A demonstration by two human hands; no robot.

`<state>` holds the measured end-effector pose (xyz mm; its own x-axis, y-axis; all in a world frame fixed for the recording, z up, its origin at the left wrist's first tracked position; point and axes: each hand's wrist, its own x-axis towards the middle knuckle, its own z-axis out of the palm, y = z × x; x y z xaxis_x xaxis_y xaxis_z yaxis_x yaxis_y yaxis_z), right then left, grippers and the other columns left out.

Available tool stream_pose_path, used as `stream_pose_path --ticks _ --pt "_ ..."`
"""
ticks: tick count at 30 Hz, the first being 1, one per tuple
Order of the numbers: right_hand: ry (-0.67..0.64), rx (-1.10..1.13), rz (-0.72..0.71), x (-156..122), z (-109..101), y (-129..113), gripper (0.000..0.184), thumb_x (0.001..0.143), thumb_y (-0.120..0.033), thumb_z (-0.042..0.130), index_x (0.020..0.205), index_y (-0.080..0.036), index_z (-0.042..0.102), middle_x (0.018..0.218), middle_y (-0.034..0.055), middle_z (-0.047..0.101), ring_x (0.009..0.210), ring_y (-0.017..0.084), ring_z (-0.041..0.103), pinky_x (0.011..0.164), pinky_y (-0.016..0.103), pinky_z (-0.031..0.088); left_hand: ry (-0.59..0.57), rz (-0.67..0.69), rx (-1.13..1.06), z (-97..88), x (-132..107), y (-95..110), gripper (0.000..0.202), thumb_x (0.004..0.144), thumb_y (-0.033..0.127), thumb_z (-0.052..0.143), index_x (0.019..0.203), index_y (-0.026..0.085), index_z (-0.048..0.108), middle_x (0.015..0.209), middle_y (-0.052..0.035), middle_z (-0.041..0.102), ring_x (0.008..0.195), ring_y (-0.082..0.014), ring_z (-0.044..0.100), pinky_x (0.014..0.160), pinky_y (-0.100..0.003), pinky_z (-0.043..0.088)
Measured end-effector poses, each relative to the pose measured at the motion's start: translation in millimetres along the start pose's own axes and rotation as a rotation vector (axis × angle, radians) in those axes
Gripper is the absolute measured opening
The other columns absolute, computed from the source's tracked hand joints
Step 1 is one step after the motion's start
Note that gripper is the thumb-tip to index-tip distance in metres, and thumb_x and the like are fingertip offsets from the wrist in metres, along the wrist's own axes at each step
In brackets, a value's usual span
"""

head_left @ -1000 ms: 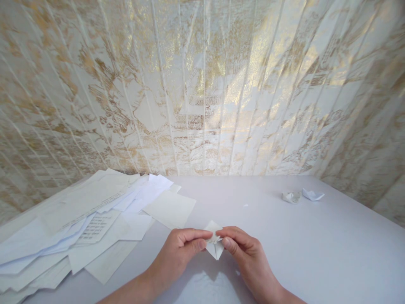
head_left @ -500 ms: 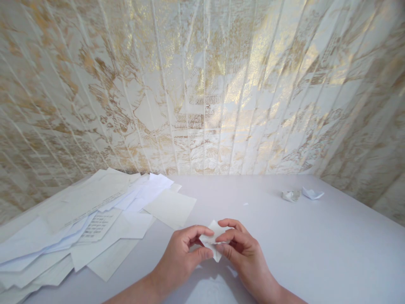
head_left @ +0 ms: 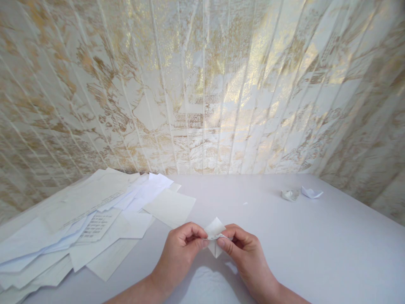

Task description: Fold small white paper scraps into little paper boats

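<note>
A small folded piece of white paper [head_left: 215,231] is held just above the white table [head_left: 316,253], near its front edge. My left hand [head_left: 182,253] pinches its left side, fingers curled closed. My right hand [head_left: 243,253] pinches the right side with thumb and fingers. One point of the folded paper sticks up between the hands and another hangs below.
A loose spread of white paper sheets [head_left: 79,219], some printed, covers the table's left side. Two small folded paper shapes [head_left: 300,194] lie at the far right by the wall. A gold-and-white patterned wall [head_left: 202,84] rises behind the table.
Both hands shifted their grip on the folded paper; the fingers curled in tighter and the paper's upper point now stands up more between them.
</note>
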<state>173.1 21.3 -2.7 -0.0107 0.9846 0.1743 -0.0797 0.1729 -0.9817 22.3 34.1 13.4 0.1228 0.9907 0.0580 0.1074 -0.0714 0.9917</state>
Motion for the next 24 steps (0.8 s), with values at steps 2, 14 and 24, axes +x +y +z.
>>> stream_pose_path --ticks 2,14,24 --pt "0.031 0.018 0.038 0.6 -0.1 0.8 0.025 0.062 -0.038 0.07 0.06 -0.015 0.06 0.056 -0.0007 0.054 0.053 0.011 0.045 0.05 0.022 0.035 0.01 -0.006 0.007 -0.1 -0.4 2.1 0.005 0.061 0.019 0.062 0.058 0.016 0.06 0.053 0.0029 0.057 0.053 -0.0114 0.049 0.052 -0.021 0.037" --pt "0.039 -0.058 -0.051 4.5 -5.1 4.2 0.023 0.067 -0.035 0.066 0.06 -0.015 0.058 0.063 0.0019 0.06 0.06 0.013 0.051 0.056 0.024 0.04 0.032 -0.043 -0.065 1.0 2.1 3.3 0.008 0.061 0.022 0.063 0.056 0.016 0.06 0.055 0.0017 0.059 0.055 -0.0125 0.05 0.054 -0.022 0.038" --pt "0.08 -0.025 0.052 4.8 -3.4 -1.9 0.029 0.062 -0.04 0.069 0.055 -0.016 0.054 0.048 -0.0016 0.054 0.048 0.011 0.047 0.049 0.023 0.038 0.037 -0.014 -0.044 0.0 3.1 5.0 0.013 0.063 0.024 0.061 0.055 0.016 0.055 0.055 0.002 0.057 0.056 -0.013 0.05 0.054 -0.021 0.038"
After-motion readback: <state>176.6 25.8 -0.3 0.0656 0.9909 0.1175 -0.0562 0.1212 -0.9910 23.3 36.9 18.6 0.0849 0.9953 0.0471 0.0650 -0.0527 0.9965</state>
